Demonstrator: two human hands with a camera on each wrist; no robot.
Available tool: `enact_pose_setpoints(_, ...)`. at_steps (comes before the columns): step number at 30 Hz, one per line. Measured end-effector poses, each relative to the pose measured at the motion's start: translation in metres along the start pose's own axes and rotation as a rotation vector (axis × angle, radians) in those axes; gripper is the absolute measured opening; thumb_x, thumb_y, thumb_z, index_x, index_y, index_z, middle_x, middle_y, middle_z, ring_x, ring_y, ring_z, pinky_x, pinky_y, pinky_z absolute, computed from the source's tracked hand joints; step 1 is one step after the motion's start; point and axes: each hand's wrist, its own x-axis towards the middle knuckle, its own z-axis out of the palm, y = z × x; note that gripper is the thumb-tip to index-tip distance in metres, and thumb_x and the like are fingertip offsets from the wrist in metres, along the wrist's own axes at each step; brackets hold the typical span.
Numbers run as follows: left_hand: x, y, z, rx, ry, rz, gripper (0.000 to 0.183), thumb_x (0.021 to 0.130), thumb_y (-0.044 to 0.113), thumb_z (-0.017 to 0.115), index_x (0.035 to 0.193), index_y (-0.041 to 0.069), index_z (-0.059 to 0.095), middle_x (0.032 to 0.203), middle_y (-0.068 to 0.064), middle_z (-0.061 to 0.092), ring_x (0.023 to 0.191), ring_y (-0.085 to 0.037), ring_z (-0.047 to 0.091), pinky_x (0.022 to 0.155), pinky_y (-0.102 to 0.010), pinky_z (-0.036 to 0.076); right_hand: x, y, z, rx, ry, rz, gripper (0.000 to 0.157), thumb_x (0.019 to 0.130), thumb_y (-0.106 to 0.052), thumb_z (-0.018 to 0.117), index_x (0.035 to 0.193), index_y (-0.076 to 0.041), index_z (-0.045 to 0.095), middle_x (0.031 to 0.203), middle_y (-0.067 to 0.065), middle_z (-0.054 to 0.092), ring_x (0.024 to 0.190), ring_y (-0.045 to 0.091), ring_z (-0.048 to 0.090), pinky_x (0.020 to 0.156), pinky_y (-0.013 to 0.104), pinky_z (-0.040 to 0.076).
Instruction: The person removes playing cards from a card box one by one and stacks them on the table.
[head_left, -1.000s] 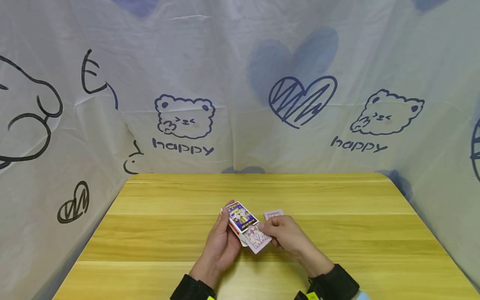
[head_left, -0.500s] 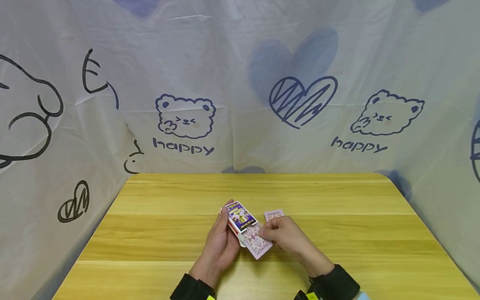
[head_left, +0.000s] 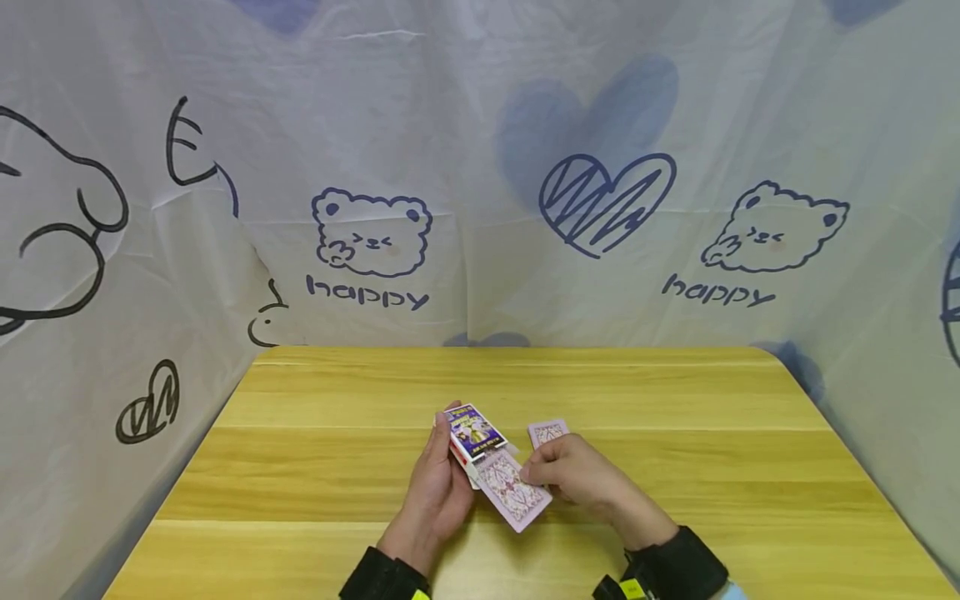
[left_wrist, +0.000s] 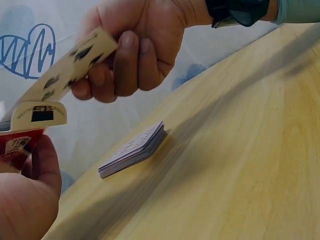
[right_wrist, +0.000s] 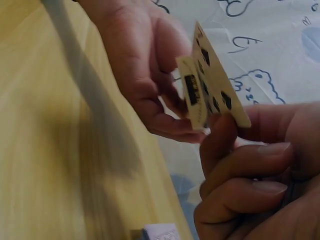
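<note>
My left hand (head_left: 433,487) grips a purple-fronted playing card box (head_left: 476,433), thumb along its left side. In the left wrist view the box's red side and cream end flap (left_wrist: 42,116) show, the flap folded outward. From the box's near end sticks a playing card (head_left: 514,493), its pink patterned back facing up. My right hand (head_left: 592,477) pinches that card between thumb and index finger at its right edge, the other fingers curled. Black pips on the card's face (right_wrist: 214,75) appear in the right wrist view. The card's far end is hidden by the box.
A neat stack of cards (left_wrist: 134,149) lies back up on the wooden table (head_left: 360,467), just beyond my right hand. White sheeting (head_left: 480,250) with drawn bears and hearts stands behind the table and along both sides.
My right hand has drawn the playing card farther out of the box, toward the lower right. My left hand and the box have shifted slightly left. The stack has stayed put.
</note>
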Motion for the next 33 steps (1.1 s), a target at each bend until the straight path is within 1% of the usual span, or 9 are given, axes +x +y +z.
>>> enact_pose_setpoints(3,0.001,0.001,-0.001,-0.014,0.024,0.02,0.067,0.099,0.052,0.039,0.152,0.016,0.019,0.158,-0.008,0.02,0.138,-0.02,0.026,0.117,-0.035,0.026,-0.003,-0.003,-0.009,-0.035,-0.042,-0.013,0.019,0.086,-0.013,0.069,0.082,0.005,0.067,0.07,0.002,0.065,0.052,0.007,0.044,0.043,0.018,0.031)
enact_pose_setpoints(6,0.002,0.002,0.0,-0.024,0.035,0.034,0.072,0.099,0.055,0.038,0.153,0.014,0.014,0.159,-0.01,0.016,0.14,-0.021,0.024,0.118,-0.038,0.024,-0.005,-0.006,-0.022,-0.06,-0.027,-0.034,0.02,0.088,-0.013,0.068,0.082,0.006,0.066,0.068,0.0,0.062,0.049,0.007,0.037,0.043,0.019,0.026)
enact_pose_setpoints(12,0.002,0.004,0.001,-0.032,0.056,0.009,0.08,0.096,0.061,0.037,0.154,0.012,0.011,0.158,-0.014,0.017,0.138,-0.023,0.029,0.107,-0.034,0.041,-0.008,-0.008,-0.046,-0.068,0.092,-0.029,0.022,0.092,-0.017,0.065,0.089,0.005,0.065,0.055,-0.006,0.046,0.043,0.008,0.025,0.042,0.021,0.022)
enact_pose_setpoints(14,0.002,0.004,0.002,-0.041,0.074,-0.006,0.081,0.095,0.063,0.038,0.152,0.011,0.014,0.153,-0.014,0.025,0.132,-0.022,0.037,0.101,-0.03,0.047,-0.008,-0.008,-0.051,-0.105,0.145,-0.024,0.022,0.092,-0.018,0.065,0.092,0.004,0.066,0.054,-0.006,0.041,0.043,0.009,0.026,0.042,0.022,0.023)
enact_pose_setpoints(17,0.001,0.005,0.003,-0.076,0.1,-0.022,0.081,0.094,0.064,0.04,0.15,0.009,0.019,0.14,-0.011,0.038,0.12,-0.018,0.05,0.093,-0.027,0.051,-0.008,-0.008,-0.054,-0.158,0.228,-0.012,0.02,0.092,-0.017,0.064,0.092,0.003,0.067,0.055,-0.004,0.041,0.046,0.01,0.03,0.043,0.023,0.026)
enact_pose_setpoints(20,-0.001,0.005,0.003,-0.103,0.114,-0.031,0.081,0.094,0.063,0.044,0.148,0.007,0.022,0.129,-0.008,0.045,0.112,-0.015,0.055,0.091,-0.026,0.053,-0.006,-0.005,-0.057,-0.207,0.31,0.003,0.019,0.093,-0.016,0.062,0.091,0.002,0.067,0.061,0.0,0.046,0.05,0.013,0.036,0.046,0.025,0.032)
enact_pose_setpoints(23,-0.002,0.005,0.003,-0.11,0.115,-0.039,0.08,0.094,0.062,0.044,0.148,0.007,0.023,0.128,-0.008,0.046,0.113,-0.016,0.056,0.093,-0.027,0.052,-0.002,0.002,-0.06,-0.263,0.381,0.031,0.017,0.092,-0.016,0.063,0.09,0.0,0.068,0.066,0.004,0.052,0.054,0.015,0.041,0.048,0.027,0.036)
enact_pose_setpoints(27,-0.004,0.005,0.003,-0.1,0.109,-0.074,0.08,0.094,0.062,0.044,0.149,0.008,0.023,0.131,-0.009,0.046,0.113,-0.017,0.057,0.094,-0.028,0.052,0.003,0.01,-0.065,-0.31,0.424,0.083,0.017,0.091,-0.019,0.065,0.09,-0.002,0.069,0.066,0.005,0.055,0.052,0.015,0.042,0.048,0.027,0.036)
enact_pose_setpoints(33,-0.006,0.003,0.004,-0.087,0.105,-0.135,0.08,0.091,0.065,0.046,0.147,0.01,0.028,0.127,-0.009,0.052,0.112,-0.019,0.059,0.087,-0.025,0.055,0.009,0.019,-0.069,-0.312,0.445,0.122,0.02,0.091,-0.022,0.066,0.087,-0.004,0.07,0.053,-0.001,0.044,0.046,0.014,0.038,0.043,0.026,0.032)
